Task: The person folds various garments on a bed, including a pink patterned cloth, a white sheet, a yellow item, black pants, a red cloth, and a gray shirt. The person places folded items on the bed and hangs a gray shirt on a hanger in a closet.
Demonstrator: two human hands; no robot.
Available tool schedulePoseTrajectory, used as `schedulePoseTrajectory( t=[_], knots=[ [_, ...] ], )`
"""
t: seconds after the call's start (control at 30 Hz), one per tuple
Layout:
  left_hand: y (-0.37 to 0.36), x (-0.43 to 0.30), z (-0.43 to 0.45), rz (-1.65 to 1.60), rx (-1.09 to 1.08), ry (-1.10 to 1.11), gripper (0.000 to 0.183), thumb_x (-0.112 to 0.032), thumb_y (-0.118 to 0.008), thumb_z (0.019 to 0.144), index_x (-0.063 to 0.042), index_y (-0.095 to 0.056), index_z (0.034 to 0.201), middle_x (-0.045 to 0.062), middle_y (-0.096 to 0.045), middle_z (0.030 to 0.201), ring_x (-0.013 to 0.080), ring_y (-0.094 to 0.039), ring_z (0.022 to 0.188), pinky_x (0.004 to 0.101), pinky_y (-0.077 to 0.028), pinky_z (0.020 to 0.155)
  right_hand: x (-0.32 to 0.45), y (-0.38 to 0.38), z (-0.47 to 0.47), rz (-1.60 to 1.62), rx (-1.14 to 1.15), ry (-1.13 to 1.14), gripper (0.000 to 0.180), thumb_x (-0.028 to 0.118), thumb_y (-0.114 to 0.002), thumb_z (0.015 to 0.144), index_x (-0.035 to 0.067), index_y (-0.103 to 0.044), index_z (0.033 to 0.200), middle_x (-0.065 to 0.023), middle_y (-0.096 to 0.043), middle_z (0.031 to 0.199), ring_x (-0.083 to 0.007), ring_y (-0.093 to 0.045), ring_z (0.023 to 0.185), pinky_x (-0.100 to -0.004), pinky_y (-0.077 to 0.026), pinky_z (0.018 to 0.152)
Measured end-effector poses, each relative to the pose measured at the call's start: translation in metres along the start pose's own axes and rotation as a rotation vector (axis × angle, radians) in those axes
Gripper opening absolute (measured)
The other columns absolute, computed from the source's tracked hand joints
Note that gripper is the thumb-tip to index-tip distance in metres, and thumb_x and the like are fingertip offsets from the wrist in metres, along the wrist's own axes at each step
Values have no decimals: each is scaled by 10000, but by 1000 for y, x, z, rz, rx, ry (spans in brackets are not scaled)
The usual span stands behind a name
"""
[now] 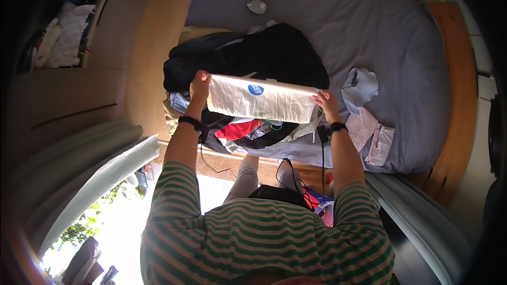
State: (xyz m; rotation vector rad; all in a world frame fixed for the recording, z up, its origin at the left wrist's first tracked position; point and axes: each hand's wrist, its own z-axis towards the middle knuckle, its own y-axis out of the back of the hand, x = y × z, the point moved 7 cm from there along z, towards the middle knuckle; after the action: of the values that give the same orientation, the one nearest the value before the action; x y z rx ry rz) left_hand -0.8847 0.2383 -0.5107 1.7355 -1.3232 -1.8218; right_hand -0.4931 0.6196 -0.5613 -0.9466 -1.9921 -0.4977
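Observation:
A white cloth garment with a blue round print (261, 97) is stretched between my two hands, its upper edge folded over. My left hand (200, 86) grips its left upper corner, and my right hand (327, 103) pinches the right one. Behind and beneath it lies a heap of dark clothing (273, 53) on the bed. Below the white cloth, a red cloth piece (237, 130) shows among other garments in the heap. To the right, a light grey garment (359, 87), a pink patterned cloth (362, 126) and a folded white and pink cloth (381, 145) lie on the bed.
The grey bedsheet (404, 71) carries several small rolled cloth items, one of them grey (256, 6), at the far side. A wooden bed edge (455, 99) runs along the right. Open shelving with cloths (71, 35) stands at left. Black cables hang near my wrists and legs.

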Motion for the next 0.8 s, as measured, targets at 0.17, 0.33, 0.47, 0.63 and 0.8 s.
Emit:
schedulePoseTrajectory(
  t=[0.17, 0.33, 0.47, 0.63, 0.8],
  knots=[
    [-9, -17, -13, 288, -388, -3, 534, -280, -796, 777, -60, -502, 1165, 212, -599, 1167, 377, -607, 1052, 443, -503, 838, 49, -64, 34, -888, -189, 609, 689, 226, -819, 721, -35, -490, 1267, -239, -547, 1220, -384, -521, 1157, -444, -409, 1013],
    [-88, 19, -110, 35, 145, 361, 501, -420, -758, 810, -59, -509, 1052, 126, -635, 879, 332, -651, 765, 431, -532, 690, 67, -195, 38, -1189, 266, 675, 764, 414, -875, 639, 13, -548, 1201, -183, -632, 1110, -373, -599, 1049, -459, -470, 922],
    [-193, 15, -215, -826, 792, 947, 393, -406, -711, 870, -119, -654, 1132, 14, -687, 1081, 149, -634, 991, 384, -496, 853, 46, -238, 50, -1420, 466, 311, 873, 488, -908, 544, -4, -557, 1174, -189, -657, 1090, -360, -627, 1052, -442, -480, 923],
    [-235, 7, -222, -1411, 408, 984, 230, -271, -734, 863, -128, -646, 1020, -6, -683, 965, 121, -632, 878, 264, -482, 730, 14, -246, 59, -1452, 661, 193, 827, 492, -897, 549, -22, -598, 1124, -202, -669, 1111, -336, -642, 1050, -396, -509, 884],
    [-245, 7, -231, -1385, 403, 1036, 237, -234, -734, 858, -100, -637, 1028, 3, -663, 908, 128, -627, 818, 299, -500, 748, 4, -236, 54, -1363, 770, -46, 709, 437, -889, 599, -29, -656, 1080, -195, -691, 1018, -319, -667, 971, -365, -521, 855]
  ],
)
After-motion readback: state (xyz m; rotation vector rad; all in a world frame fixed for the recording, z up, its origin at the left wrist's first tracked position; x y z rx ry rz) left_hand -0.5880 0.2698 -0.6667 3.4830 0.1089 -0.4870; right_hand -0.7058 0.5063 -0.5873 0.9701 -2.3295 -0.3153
